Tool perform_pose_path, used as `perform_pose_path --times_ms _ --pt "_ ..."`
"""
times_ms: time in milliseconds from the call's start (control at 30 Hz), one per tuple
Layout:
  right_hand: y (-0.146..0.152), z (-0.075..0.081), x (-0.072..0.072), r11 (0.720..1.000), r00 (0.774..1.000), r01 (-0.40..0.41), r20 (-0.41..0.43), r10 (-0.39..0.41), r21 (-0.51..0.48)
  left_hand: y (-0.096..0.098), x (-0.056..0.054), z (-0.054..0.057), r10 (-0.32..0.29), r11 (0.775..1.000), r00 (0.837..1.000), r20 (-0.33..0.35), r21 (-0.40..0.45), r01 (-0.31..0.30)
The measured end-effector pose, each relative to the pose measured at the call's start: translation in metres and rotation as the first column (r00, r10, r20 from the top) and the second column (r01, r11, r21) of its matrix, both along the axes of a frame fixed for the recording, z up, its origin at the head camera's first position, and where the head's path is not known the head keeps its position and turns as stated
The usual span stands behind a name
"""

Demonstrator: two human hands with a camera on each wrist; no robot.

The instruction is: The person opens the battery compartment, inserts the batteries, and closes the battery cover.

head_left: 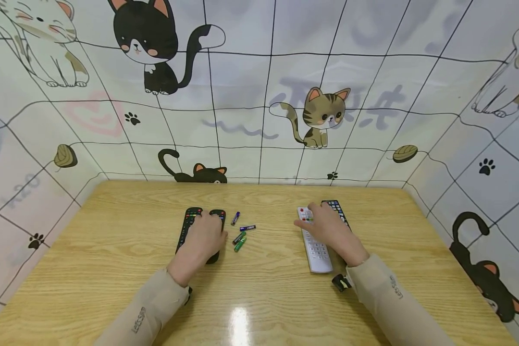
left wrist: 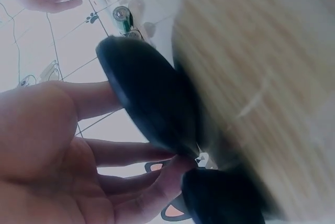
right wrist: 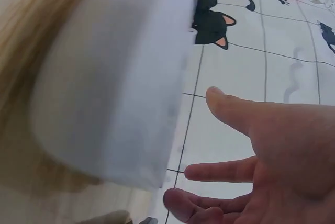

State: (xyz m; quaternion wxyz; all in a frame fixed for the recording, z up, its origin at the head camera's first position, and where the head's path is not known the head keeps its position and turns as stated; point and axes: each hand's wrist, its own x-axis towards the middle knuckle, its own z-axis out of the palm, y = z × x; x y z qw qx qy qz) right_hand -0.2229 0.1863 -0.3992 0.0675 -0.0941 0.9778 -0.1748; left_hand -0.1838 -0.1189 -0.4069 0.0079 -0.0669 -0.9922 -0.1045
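Room for a hand mid-frame, between the batteries [head_left: 240, 244] and white remote [head_left: 317, 257]. Left of centre, obstructed: two black remotes [head_left: 188, 227] beneath the left hand [head_left: 204, 235]. Across the top, patterned wall [head_left: 242, 125] blocks anything beyond the table [head_left: 268, 283].

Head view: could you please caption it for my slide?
Left hand at two black remotes, right hand at a white remote, four batteries between.

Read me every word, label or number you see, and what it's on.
"Lets…": left sleeve, rest too blurred.
"Lets…": right sleeve, rest too blurred.
White remote, black remotes: key markings too small to read.
Batteries: print too small to read.
Wall covering: faint lettering, too blurred to read.
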Motion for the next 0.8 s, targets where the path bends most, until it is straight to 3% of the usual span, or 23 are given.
perform_pose_path --times_ms 333,600,800 --pt "-0.002 0.012 0.007 0.988 0.994 -0.075 -0.086 0.064 -0.134 0.000 -0.004 0.002 -0.001 1.000 0.999 0.035 0.009 0.001" --pt "-0.005 0.015 0.015 0.977 0.986 -0.121 -0.131 0.099 -0.175 -0.003 -0.003 0.005 0.004 0.998 0.999 0.038 0.057 -0.007" --pt "-0.006 0.015 0.018 0.965 0.980 -0.164 -0.145 0.136 -0.203 -0.004 0.000 0.013 0.012 0.996 1.000 0.019 0.087 -0.014"
